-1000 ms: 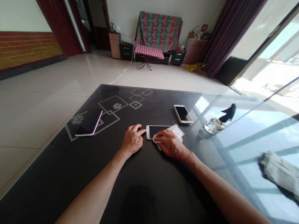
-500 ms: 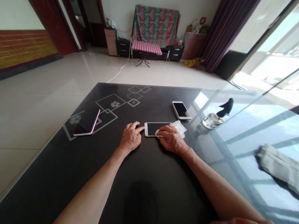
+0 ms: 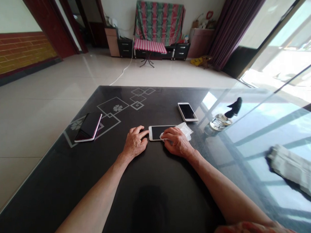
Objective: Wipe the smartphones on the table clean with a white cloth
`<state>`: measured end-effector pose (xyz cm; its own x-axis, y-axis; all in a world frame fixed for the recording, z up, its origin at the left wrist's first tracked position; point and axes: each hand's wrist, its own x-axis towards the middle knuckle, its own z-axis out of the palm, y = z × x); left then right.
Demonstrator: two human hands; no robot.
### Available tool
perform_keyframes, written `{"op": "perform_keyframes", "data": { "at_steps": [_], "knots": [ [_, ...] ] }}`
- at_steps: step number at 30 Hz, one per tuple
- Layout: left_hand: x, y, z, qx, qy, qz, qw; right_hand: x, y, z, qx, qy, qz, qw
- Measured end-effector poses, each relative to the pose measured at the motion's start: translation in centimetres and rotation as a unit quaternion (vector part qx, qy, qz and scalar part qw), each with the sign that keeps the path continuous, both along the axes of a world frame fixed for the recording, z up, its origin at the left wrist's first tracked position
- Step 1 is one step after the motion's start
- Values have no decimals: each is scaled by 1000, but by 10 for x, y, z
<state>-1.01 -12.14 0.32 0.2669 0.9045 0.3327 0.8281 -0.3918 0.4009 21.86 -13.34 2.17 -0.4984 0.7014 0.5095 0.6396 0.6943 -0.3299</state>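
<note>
White phone (image 3: 158, 132) flat, long axis left-right | right hand (image 3: 177, 144) presses cloth (image 3: 184, 130)

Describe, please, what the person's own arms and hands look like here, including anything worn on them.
Both forearms are bare along all that shows, with no sleeve cuffs visible. The left hand and right hand wear no gloves, and no watch, bracelet or ring can be made out on either. At the bottom right edge, a patch of reddish fabric shows; whether it is clothing cannot be told.
</note>
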Motion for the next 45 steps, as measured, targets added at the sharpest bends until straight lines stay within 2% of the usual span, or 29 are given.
{"op": "perform_keyframes", "data": {
  "at_steps": [4,8,12,19,21,26,28,30,34,38,41,45],
  "knots": [
    [0,1,-1,-7,7,0,1000,-9,1,-1,0,-15,-9,1000],
    [-1,1,-2,-5,8,0,1000,-29,1,-1,-1,-44,10,999],
    [-1,1,-3,1,4,-1,1000,-31,-3,2,-12,-43,34,998],
    [0,1,-2,-1,2,0,1000,-24,0,-2,5,-15,-41,999],
    [0,1,-2,0,0,1,1000,-29,0,-3,-1,-26,-32,999],
    [1,0,0,-1,0,2,1000,-34,-6,3,-6,-25,38,999],
    [1,-1,1,-4,1,2,1000,-28,-6,5,5,4,18,1000],
    [1,-1,2,-5,2,1,1000,-19,-4,6,15,23,-30,999],
    [0,0,0,2,3,-2,1000,-7,1,4,17,3,-69,997],
    [0,0,-1,5,2,-2,1000,-9,1,0,15,-9,-65,998],
    [0,0,0,4,0,-1,1000,-20,-2,-2,12,-15,-59,998],
    [1,-1,1,4,0,3,1000,-37,-5,-2,7,-52,-7,999]
  ]
}}
